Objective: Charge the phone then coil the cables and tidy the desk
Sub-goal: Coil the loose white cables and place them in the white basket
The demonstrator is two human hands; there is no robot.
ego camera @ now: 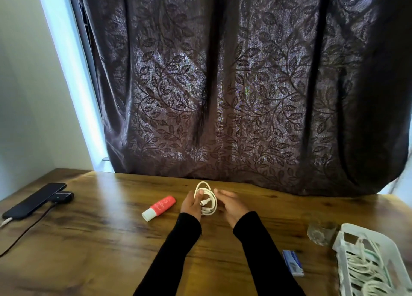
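Observation:
A white cable (208,198) wound into a coil stands upright over the middle of the wooden desk (100,246). My left hand (192,204) grips the coil from the left. Just to the coil's right, my right hand (230,204) has its fingers spread and holds nothing. At the far left a black phone (33,201) lies on the desk with a white plug (5,222) in its near end. Its far end rests against a small black device (63,196), from which a dark cable (26,231) runs toward the front edge.
A red tube with a white cap (159,207) lies left of my hands. A blue-and-white packet (293,263), a clear glass (321,233) and a white slatted basket (354,233) holding white cord sit at the right. A dark leaf-patterned curtain (245,84) hangs behind the desk.

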